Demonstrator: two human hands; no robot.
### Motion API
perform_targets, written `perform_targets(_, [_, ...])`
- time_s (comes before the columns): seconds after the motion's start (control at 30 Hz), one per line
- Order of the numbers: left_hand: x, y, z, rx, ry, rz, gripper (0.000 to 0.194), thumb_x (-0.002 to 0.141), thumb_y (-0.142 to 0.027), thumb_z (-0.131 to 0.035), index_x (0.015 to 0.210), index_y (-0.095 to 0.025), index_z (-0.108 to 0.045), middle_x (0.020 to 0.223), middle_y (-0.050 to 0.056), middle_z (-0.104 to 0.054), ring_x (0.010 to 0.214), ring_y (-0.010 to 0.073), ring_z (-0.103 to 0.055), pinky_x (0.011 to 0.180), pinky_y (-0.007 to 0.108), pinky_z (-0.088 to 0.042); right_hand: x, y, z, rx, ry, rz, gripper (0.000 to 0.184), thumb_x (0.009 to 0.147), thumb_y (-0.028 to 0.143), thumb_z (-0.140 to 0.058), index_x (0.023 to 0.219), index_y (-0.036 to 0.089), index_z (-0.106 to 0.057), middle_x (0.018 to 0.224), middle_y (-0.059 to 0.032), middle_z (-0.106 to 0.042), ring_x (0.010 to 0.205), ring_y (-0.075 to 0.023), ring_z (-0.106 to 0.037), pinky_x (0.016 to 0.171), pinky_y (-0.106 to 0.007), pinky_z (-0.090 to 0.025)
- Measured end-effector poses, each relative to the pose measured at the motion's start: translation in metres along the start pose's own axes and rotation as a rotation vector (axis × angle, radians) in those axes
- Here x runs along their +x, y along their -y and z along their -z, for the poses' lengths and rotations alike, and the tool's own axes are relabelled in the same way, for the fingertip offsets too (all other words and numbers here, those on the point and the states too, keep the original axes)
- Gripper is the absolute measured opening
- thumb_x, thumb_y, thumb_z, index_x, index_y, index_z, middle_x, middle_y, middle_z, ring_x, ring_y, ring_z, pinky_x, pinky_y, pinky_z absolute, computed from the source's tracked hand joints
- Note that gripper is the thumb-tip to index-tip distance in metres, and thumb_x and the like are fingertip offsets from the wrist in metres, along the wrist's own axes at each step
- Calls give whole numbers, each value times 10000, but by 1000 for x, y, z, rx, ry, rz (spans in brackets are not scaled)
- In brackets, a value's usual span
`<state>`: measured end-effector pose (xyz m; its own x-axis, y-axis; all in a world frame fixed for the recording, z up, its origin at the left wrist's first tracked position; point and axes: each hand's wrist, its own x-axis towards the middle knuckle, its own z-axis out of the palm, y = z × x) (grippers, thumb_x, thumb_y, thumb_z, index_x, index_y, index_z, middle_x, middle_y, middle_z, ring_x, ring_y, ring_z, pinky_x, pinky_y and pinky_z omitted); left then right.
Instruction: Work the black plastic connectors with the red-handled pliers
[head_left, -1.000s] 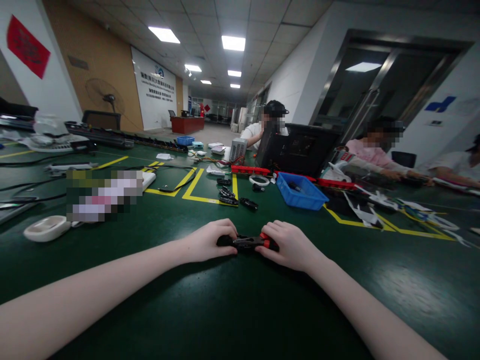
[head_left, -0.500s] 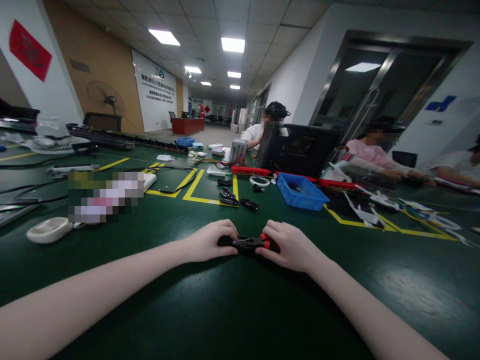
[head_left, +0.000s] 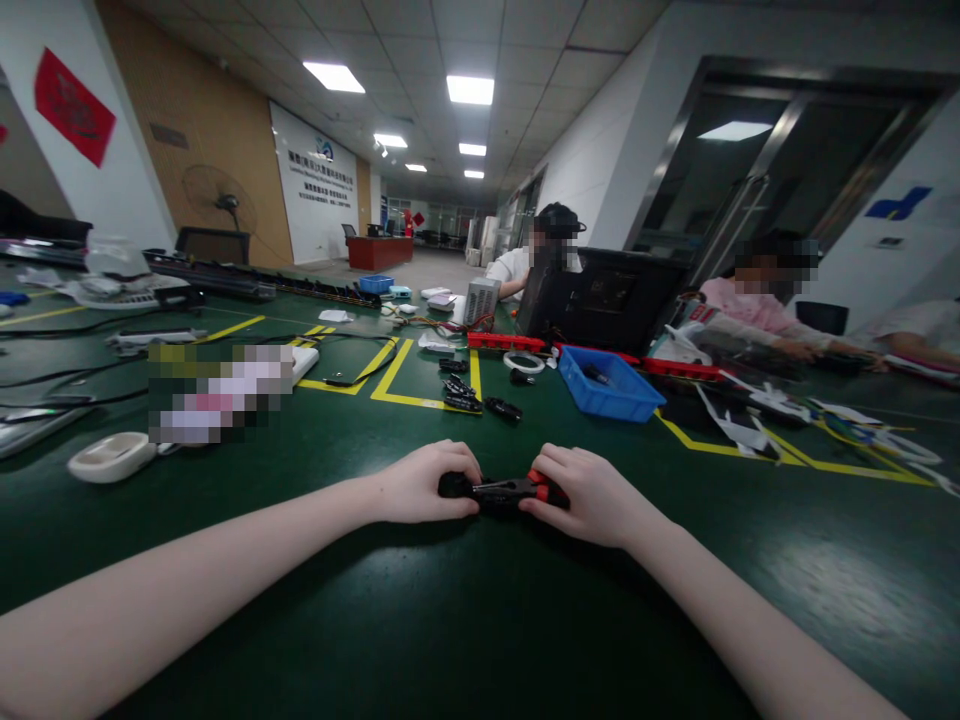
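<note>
My right hand (head_left: 589, 495) is closed around the red and black handles of a pair of needle-nose pliers (head_left: 514, 489). The pliers' jaws point left, toward my left hand (head_left: 431, 482). That hand is closed on a small black part (head_left: 454, 485), mostly covered by the fingers, so its kind cannot be made out. The plier tips meet or overlap the black part at its right side. Both hands are low over the green tabletop (head_left: 450, 600). Beyond them lies a group of small black parts (head_left: 460, 392), with another black piece (head_left: 502, 409) just to its right.
A blue tray (head_left: 611, 385) with a dark item inside stands behind my right hand. White cable rings (head_left: 523, 362) and red strips (head_left: 506, 342) lie farther back. At left are a white oval case (head_left: 111, 458) and black cables (head_left: 112, 400). Co-workers (head_left: 757, 300) sit across the table.
The view has shifted slightly, so everything appears a little farther right. The pliers' jaws look slightly turned; both hands keep their grips.
</note>
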<state>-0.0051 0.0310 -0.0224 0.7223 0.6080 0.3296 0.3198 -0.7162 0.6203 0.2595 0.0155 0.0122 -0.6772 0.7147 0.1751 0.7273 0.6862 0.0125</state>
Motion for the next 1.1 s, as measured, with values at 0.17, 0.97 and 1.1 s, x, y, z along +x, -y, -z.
perform_targets(0.17, [0, 2, 1, -8, 15, -16, 172, 821, -283, -709, 949, -182, -654, 1058, 54, -638, 1013, 207, -592, 921, 351, -452, -1, 0, 0, -4, 4, -5, 291, 877, 479, -569, 858, 190, -588, 845, -47, -586, 687, -164, -546, 621, -298, -390])
perform_targets(0.97, [1, 4, 1, -21, 25, -15, 184, 828, -323, -712, 939, -188, -656, 1046, 50, -628, 1007, 207, -590, 916, 344, -453, -1, -6, -1, -12, -48, 45, 346, 998, 305, -332, 845, 168, -611, 836, -71, -595, 713, -158, -540, 644, -294, -396])
perform_targets(1.1, [1, 6, 0, -16, 26, -26, 189, 836, -327, -705, 952, -186, -655, 1049, 50, -627, 1004, 205, -588, 913, 345, -453, -1, -7, 0, -34, -50, 46, 361, 998, 295, -316, 817, 167, -601, 820, -69, -589, 698, -155, -535, 637, -290, -394])
